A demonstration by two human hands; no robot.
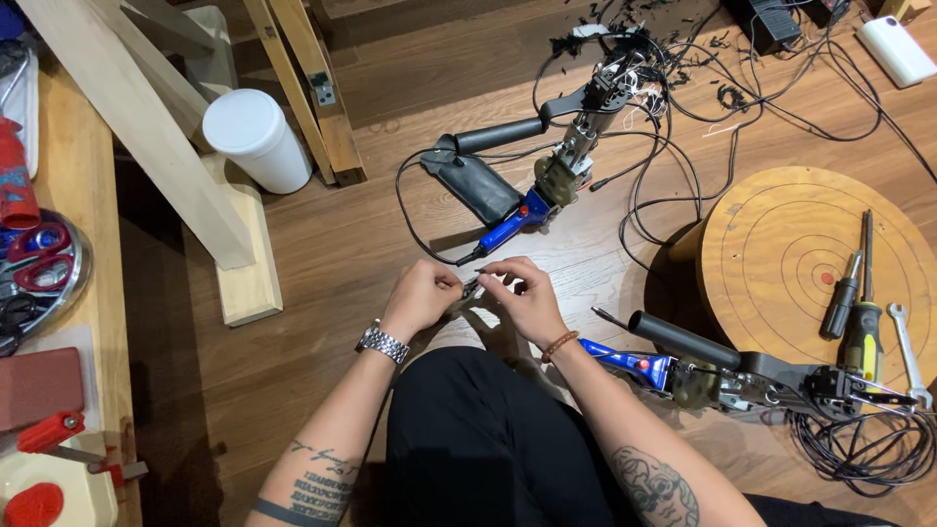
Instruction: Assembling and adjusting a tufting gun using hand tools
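Both hands meet over the wooden floor [322, 244], directly in front of the seated person's knees. The left hand [422, 296] is closed around a small pair of pliers [468, 290]; the right hand [524, 298] pinches a tiny part at the plier tip, too small to identify.

Containers: a white plastic tub [256, 139] stands up and left of the hands, lid on, contents hidden. A metal bowl [70, 278] on the bench [93, 195], far left of the hands, holds red-handled scissors [41, 256].

Surroundings: a handheld gripper device [547, 166] lies just above the hands amid tangled black cables [673, 107]. A second such device [722, 366] lies right of the hands, against a round wooden stool [781, 254] carrying screwdrivers [851, 293] and a wrench [906, 342].
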